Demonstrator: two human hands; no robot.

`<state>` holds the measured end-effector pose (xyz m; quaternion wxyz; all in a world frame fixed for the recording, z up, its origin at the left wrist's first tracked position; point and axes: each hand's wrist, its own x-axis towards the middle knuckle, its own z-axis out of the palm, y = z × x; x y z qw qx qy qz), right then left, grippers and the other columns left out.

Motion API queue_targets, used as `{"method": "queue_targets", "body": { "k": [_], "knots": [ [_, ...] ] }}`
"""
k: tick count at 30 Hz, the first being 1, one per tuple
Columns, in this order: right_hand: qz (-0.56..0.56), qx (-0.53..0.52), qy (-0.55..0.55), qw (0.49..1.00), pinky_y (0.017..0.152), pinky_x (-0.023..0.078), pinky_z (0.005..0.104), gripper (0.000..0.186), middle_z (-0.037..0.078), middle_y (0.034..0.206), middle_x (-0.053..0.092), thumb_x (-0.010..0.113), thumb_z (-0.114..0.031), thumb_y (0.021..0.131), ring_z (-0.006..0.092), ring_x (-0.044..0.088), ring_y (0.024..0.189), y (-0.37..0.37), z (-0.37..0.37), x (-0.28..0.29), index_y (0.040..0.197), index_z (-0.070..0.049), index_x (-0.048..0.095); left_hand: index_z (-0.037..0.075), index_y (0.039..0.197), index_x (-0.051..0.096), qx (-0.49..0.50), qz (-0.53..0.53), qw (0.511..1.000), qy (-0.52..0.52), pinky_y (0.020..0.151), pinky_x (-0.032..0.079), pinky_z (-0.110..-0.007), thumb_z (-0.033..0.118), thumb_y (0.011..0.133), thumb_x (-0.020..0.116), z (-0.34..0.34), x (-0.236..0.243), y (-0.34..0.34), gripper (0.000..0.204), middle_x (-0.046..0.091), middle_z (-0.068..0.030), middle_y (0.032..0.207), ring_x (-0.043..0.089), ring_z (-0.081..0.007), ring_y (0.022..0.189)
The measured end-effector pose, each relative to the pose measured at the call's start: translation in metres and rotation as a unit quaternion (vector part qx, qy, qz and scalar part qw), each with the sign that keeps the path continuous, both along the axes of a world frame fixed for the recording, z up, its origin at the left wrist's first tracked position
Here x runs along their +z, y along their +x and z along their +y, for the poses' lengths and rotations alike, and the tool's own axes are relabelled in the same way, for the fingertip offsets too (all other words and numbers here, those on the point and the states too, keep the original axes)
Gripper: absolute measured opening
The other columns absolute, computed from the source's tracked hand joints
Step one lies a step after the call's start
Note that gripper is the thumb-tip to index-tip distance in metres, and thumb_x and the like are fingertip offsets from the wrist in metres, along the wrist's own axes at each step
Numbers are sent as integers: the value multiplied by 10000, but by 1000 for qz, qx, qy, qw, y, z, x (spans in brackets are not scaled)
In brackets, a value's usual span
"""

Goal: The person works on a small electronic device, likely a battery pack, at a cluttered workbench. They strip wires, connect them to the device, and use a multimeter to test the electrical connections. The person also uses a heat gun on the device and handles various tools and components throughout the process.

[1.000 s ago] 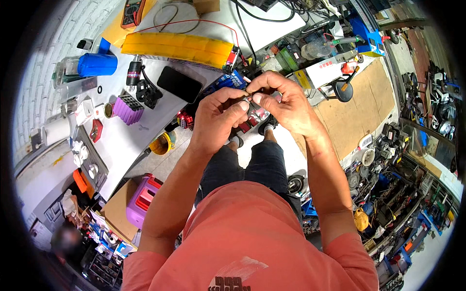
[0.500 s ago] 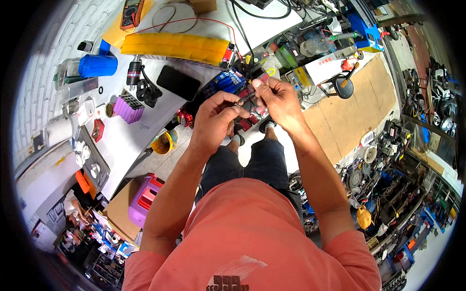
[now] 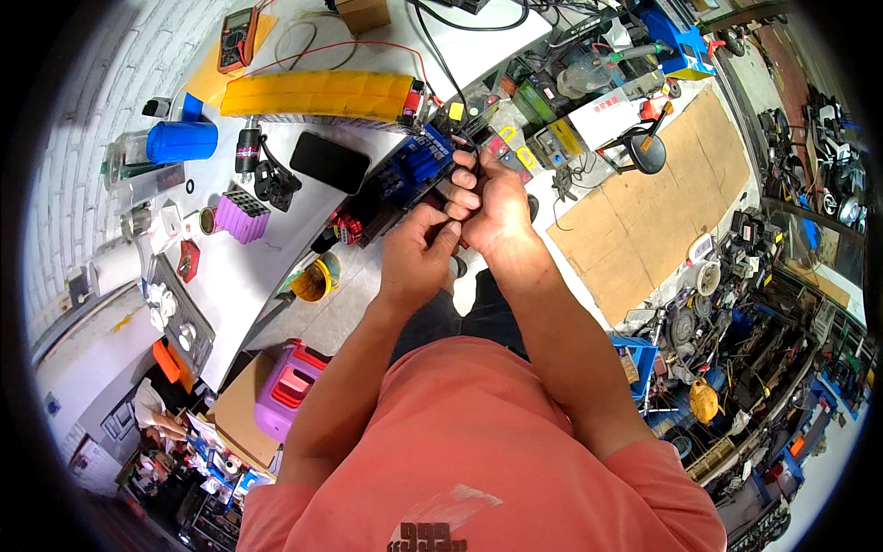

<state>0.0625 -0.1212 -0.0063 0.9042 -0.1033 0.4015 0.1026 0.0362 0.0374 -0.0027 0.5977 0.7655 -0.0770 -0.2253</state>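
My left hand [image 3: 417,258] is closed in a pinch, thumb against forefinger, right beside the right hand's fingertips. My right hand [image 3: 499,210] is turned so its curled fingers and palm side show, wrapped round something mostly hidden. A thin dark strand, perhaps a wire, shows just above its fingers, but what either hand grips is too small and covered to name. Both hands are held together in front of my body, over the table's edge. Just beyond them lies a blue printed pack [image 3: 423,158], and a black phone [image 3: 329,163] rests on the white table [image 3: 276,216].
A long yellow-wrapped battery pack [image 3: 317,95] lies across the table, with a multimeter [image 3: 237,40] behind it. A purple holder block [image 3: 244,216] and a blue roll [image 3: 182,143] stand at left. Below is a yellow bucket [image 3: 314,281]; flattened cardboard [image 3: 644,216] covers floor at right.
My hands have come closer together and slightly lower. The right hand has rolled over, its fingers now curled toward the left hand. The whole view has shifted a little.
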Motion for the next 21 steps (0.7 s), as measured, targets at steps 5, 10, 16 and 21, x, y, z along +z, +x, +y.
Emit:
{"method": "queue_targets", "body": {
  "k": [5,10,16,21],
  "knots": [
    [55,2,0,998,493,222,301,473,-59,624,354,380,-527,1099,102,266,494,12,-2,-10,989,-105,564,16,939,610,-17,-14,1000,7,632,453,-253,65,1002,655,5,2,-7,91,615,-3,759,542,-60,706],
    [62,5,-56,996,468,205,301,489,-63,587,265,423,-554,1070,103,247,455,37,-3,-28,997,-79,516,28,938,609,-9,13,1000,-2,632,443,-249,91,1004,664,14,3,-5,107,600,5,749,527,-59,692],
    [58,36,-59,996,469,207,297,469,-71,575,276,453,-539,1063,100,237,448,58,-11,-36,956,-87,512,42,1028,625,8,83,996,-44,544,419,-217,131,1020,650,18,4,-3,92,630,-8,775,497,-38,614],
    [-23,69,-28,997,524,378,282,377,-40,650,469,593,-442,1027,120,428,531,44,-28,-48,956,-72,578,47,1156,628,45,159,978,-125,516,444,-218,151,1020,659,22,-2,-7,174,677,-34,833,510,-47,582]
  ]
}}
